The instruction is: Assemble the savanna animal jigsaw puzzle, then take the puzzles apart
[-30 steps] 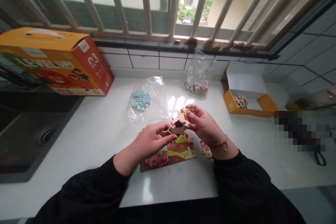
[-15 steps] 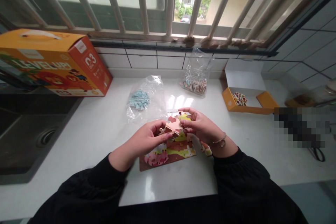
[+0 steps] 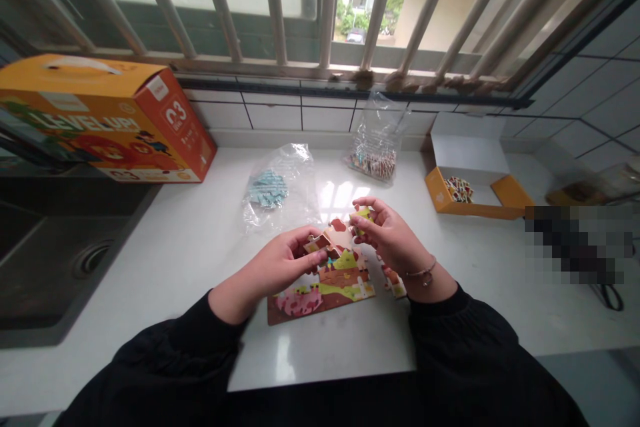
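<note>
The left hand [image 3: 280, 260] is curled, its thumb and fingertips pinching a puzzle piece [image 3: 334, 238] by its left edge. The piece is flat card, pale pink and cream with a dark red patch near the top and knobbed edges; it is held tilted just above the far edge of the puzzle [image 3: 325, 283]. The right hand [image 3: 387, 233] is closed too, its fingertips pinching a smaller piece [image 3: 363, 215] with yellow and green print, close beside the first piece on its right. Whether the two pieces touch cannot be told.

The puzzle lies flat on the white desk [image 3: 200, 247] between the two wrists. It is a partly joined strip with a brown lower border, a pink shape at the left, yellow-green bands across the middle and a red-brown patch above. A few loose pieces [image 3: 395, 283] lie under the right wrist, which wears a thin bracelet [image 3: 421, 272].

Farther out, a clear bag [image 3: 280, 187] with pale blue pieces lies behind the left hand, and a second clear bag [image 3: 375, 143] with mixed-colour pieces leans near the tiled wall. To the right sits an open small orange box [image 3: 475, 193] holding more pieces. A large orange carton [image 3: 105, 120] stands at the far left, beside a dark sink [image 3: 55, 247].
</note>
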A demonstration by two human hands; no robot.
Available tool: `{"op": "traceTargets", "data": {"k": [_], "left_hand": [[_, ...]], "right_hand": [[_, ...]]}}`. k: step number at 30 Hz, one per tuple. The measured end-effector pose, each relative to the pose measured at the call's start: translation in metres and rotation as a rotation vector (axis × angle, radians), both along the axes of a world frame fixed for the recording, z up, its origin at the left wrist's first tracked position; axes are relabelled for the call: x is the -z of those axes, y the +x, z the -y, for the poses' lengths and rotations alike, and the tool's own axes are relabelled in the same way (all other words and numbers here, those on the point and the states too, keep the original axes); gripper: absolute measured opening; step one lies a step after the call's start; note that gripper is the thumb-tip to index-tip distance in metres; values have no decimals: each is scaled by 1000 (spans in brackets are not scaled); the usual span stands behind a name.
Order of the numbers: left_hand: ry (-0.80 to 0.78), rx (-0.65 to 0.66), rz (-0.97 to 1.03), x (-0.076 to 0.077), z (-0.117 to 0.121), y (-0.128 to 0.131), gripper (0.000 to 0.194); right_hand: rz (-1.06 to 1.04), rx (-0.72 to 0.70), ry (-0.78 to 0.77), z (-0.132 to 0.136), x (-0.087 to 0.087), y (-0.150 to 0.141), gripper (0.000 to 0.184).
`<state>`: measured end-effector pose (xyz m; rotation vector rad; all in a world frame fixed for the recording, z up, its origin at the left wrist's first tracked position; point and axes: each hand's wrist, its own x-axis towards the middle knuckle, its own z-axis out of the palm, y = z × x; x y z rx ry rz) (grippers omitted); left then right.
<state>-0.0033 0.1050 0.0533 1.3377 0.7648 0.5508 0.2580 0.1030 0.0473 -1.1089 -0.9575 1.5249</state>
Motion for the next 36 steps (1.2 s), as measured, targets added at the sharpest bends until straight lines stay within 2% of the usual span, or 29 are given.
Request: {"op": "traceTargets", "data": {"k": [5,11,16,22,24,27,29,31,34,36], "left_hand": [[-4,-8,6,3,-1,0,37],[37,14,-27,0,-2,0,36],[50,40,-27,-7,0,-1,35],[99,-14,-1,-3,-2,-1,32],[206,-65,-44,-2,-2,-2,29],[530,-119,-174,-5,-2,-5,19],[673,-137,-237,-8,-1,-6,17],[618,-176,-286,-8,0,-6,21],[298,-200,-268,-2,-1,-3,34],[97,-181,-162,4,-2,1,43]], "right_hand": [[-46,-121,-43,4,1,-4,48],[35,-320,-58,4,6,-2,52],[99,-218,16,3,5,1,46],[83,-300,-33,6,1,0,47],[63,-286,-58,7,0,-1,48],[46,-256,-109,6,1,-2,50],[47,-219,-107,5,3,-2,50],[44,-150,-43,4,6,-1,49],[100,-96,130,4,10,-2,44],[247,-119,268,6,10,-6,38]]}}
